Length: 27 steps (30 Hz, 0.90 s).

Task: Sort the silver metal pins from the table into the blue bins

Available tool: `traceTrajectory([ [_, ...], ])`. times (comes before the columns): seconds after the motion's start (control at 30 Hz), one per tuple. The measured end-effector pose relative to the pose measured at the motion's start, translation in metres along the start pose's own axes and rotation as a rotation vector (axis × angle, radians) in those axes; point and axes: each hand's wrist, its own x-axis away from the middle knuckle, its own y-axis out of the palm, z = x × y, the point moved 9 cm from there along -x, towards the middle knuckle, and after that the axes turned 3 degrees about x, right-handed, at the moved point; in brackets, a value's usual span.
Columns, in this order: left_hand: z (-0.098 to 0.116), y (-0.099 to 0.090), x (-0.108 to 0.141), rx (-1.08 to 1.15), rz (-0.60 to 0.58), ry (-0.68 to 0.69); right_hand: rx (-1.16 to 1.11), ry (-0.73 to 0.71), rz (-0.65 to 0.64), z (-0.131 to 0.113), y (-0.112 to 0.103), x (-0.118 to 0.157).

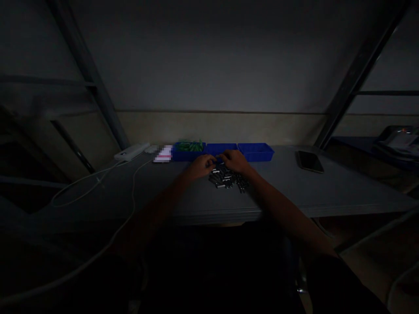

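Note:
A pile of small dark and shiny metal-looking pieces lies on the grey table, too dim to name exactly. My left hand is at the pile's upper left edge, its fingers curled together. Over the far side of the pile, my right hand points its closed fingertips towards the left ones. Whatever sits between the fingertips is too small and dark to make out. Just behind my hands stand a middle blue bin, a right blue bin and a left blue bin holding green pieces.
On the right of the table lies a dark phone. A white device with cables sits at the left, beside a blurred white and pink item. Metal frame posts rise at both sides, with a wall behind.

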Motion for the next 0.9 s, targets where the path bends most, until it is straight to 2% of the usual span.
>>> traceTrajectory([
  [0.17, 0.008, -0.012, 0.0, 0.007, 0.123, 0.032, -0.078, -0.005, -0.043, 0.0, 0.006, -0.002],
  [0.3, 0.01, -0.012, -0.001, 0.016, 0.121, 0.035, -0.122, -0.049, -0.056, -0.007, 0.008, -0.001],
  [0.47, 0.008, -0.018, -0.002, 0.02, 0.15, -0.004, -0.141, -0.084, -0.02, -0.011, -0.005, 0.004],
  [0.6, 0.006, -0.019, -0.001, 0.002, 0.152, -0.055, -0.142, -0.079, -0.014, -0.003, -0.016, 0.004],
  [0.8, 0.004, -0.014, 0.0, -0.01, 0.131, -0.102, -0.202, -0.047, -0.017, 0.016, -0.02, 0.001],
  [0.9, 0.005, -0.011, -0.001, 0.01, 0.111, -0.096, -0.206, -0.051, -0.005, 0.017, -0.022, 0.002],
])
